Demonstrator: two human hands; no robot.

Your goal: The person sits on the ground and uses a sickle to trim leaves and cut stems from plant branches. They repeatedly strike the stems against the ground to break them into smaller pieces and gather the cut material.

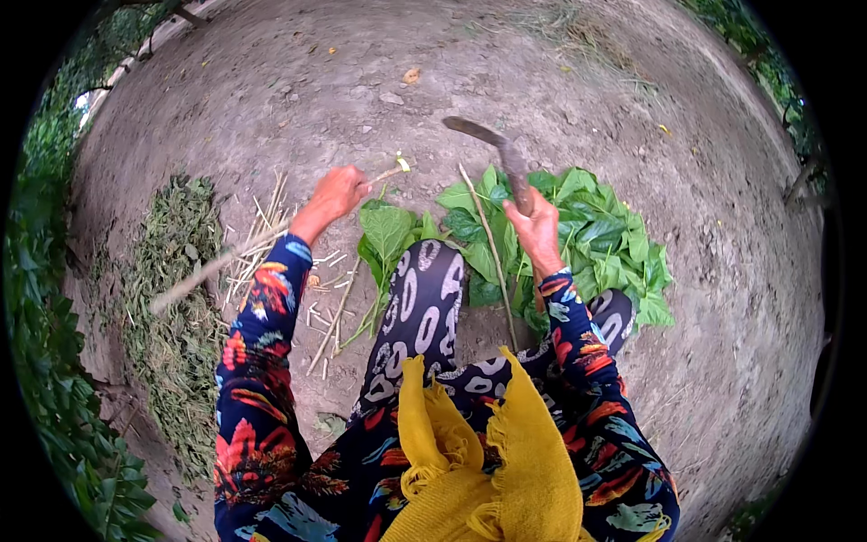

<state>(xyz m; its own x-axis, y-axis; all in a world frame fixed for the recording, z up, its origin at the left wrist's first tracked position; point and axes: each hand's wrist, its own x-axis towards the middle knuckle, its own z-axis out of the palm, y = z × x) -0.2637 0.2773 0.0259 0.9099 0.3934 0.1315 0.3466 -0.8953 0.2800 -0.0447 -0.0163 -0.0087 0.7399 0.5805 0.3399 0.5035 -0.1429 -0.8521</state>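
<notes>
My left hand [340, 192] is closed around a long thin stick [223, 264], which runs back past my forearm to the left; its front end shows a pale green cut or peeled bit. In my right hand [535, 222] is the handle of a sickle [513, 162], its curved dark blade pointing up and left, apart from the stick. Beyond and beside my knees lies a heap of large green leaves [603, 234], with another stick [489, 244] lying along its left side. A smaller leafy sprig [387, 234] lies left of my raised knee.
Pale cut sticks [267, 217] and short stick pieces [332, 315] are strewn on the bare earth ground [325, 101] to the left. Farther left is a long pile of wilted greenery [173, 325]. Dry grass [582, 34] lies at the far side, and leafy plants [68, 379] border the left edge.
</notes>
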